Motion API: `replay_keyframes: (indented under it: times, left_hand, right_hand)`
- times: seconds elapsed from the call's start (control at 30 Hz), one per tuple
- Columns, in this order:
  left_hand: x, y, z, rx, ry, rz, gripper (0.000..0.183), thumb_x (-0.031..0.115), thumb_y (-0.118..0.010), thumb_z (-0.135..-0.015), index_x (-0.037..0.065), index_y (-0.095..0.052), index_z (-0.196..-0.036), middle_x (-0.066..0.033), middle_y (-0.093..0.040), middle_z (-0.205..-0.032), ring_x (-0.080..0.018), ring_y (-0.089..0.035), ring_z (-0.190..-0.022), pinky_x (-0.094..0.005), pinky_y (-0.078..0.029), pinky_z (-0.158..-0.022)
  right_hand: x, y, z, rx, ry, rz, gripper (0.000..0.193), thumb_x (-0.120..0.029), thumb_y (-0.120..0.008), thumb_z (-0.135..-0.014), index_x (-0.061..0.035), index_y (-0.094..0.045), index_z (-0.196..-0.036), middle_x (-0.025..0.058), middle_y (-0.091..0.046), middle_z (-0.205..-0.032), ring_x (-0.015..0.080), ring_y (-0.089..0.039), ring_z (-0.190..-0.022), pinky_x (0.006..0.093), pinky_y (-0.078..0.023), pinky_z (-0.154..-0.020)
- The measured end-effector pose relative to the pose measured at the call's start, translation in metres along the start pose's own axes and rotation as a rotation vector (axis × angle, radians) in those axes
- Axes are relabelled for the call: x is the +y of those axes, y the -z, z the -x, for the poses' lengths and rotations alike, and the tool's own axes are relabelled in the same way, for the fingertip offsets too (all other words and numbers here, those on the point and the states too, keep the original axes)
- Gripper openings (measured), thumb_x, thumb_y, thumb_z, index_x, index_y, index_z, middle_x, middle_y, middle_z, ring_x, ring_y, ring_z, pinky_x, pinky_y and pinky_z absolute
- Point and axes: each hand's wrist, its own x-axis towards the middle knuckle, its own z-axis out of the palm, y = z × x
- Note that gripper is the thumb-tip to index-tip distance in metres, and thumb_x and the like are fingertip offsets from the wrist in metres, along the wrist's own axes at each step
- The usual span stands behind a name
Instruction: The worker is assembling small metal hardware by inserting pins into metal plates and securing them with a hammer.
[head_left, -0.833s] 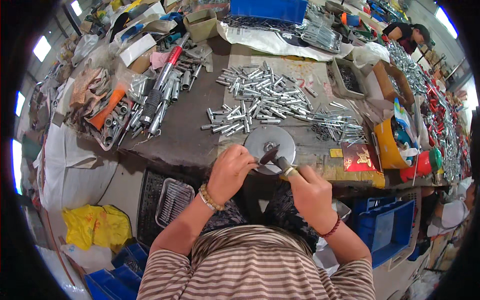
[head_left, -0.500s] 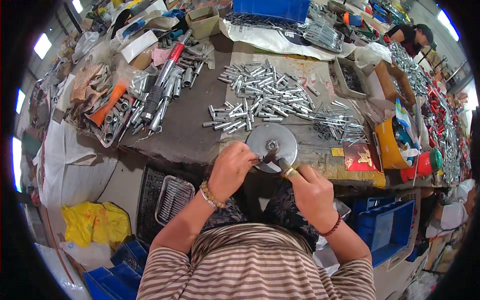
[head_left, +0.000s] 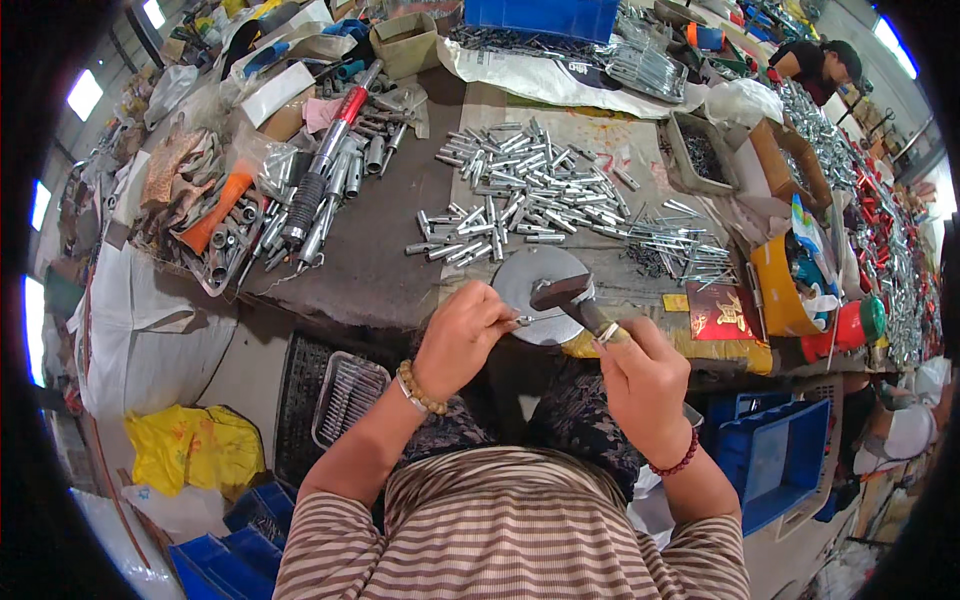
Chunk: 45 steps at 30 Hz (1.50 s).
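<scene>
My right hand (head_left: 648,385) is wrapped round the handle of a hammer, whose dark metal head (head_left: 562,291) hangs over the right part of a round grey metal disc (head_left: 524,268). At the near left rim of the disc, my left hand (head_left: 462,335) pinches a small, thin metal piece (head_left: 526,320). What its other end reaches is hard to make out beside the hammer. Just beyond the disc lies a loose pile of short silvery metal tubes (head_left: 530,195). Thin metal rods (head_left: 690,250) are scattered to the right of that pile.
Worn tools and sockets crowd the bench's left side, with a red-and-black tool (head_left: 325,160) among them. A yellow container (head_left: 783,290) and a red card (head_left: 722,312) stand and lie at the right. A blue crate (head_left: 770,465) sits below. Another person (head_left: 820,70) is at far right.
The hammer has lifted off the disc and shifted right, carried by my right hand. My left hand stays in nearly the same place, fingers still pinched.
</scene>
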Motion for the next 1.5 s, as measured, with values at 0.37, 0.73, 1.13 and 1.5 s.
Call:
replay_keyframes:
  times: [0.37,0.73,1.13,1.5]
  left_hand:
    - [0.0,0.004,-0.004,-0.054,-0.101,-0.17,0.036,0.004,-0.079,-0.082,0.017,-0.079,-0.115,-0.0066,-0.061,-0.089,-0.027,-0.063,-0.079,-0.038,-0.052,-0.069]
    - [-0.001,0.004,-0.005,-0.059,-0.149,-0.195,0.039,0.004,-0.08,-0.081,0.019,-0.08,-0.116,-0.0061,-0.062,-0.089,-0.0258,-0.063,-0.079,-0.0365,-0.05,-0.067]
    - [-0.001,0.004,-0.005,-0.065,-0.144,-0.243,0.035,0.004,-0.073,-0.085,0.023,-0.08,-0.114,-0.0048,-0.06,-0.09,-0.026,-0.064,-0.081,-0.0381,-0.052,-0.069]
    - [-0.008,0.005,-0.004,-0.051,0.015,0.006,0.014,0.005,-0.078,-0.085,0.005,-0.076,-0.099,-0.0093,-0.065,-0.094,-0.0266,-0.065,-0.084,-0.0368,-0.052,-0.074]
  right_hand:
    - [0.067,-0.021,-0.032,-0.262,-0.167,-0.141,0.028,-0.006,-0.075,-0.086,-0.0065,-0.071,-0.113,0.0147,-0.063,-0.1,0.0399,-0.064,-0.092,0.0461,-0.052,-0.076]
    - [0.053,-0.036,-0.023,-0.2,0.111,0.128,0.019,-0.006,-0.072,-0.077,-0.0081,-0.067,-0.095,0.0089,-0.057,-0.097,0.0294,-0.06,-0.097,0.0406,-0.051,-0.082]
    - [0.051,-0.033,-0.021,-0.204,0.174,0.174,0.026,-0.008,-0.073,-0.079,-0.0068,-0.065,-0.103,0.0092,-0.059,-0.104,0.0302,-0.06,-0.102,0.0427,-0.05,-0.086]
    - [0.031,-0.003,-0.01,-0.163,-0.156,0.005,0.02,-0.007,-0.075,-0.086,-0.0059,-0.067,-0.105,0.0127,-0.063,-0.1,0.0339,-0.067,-0.084,0.0452,-0.054,-0.071]
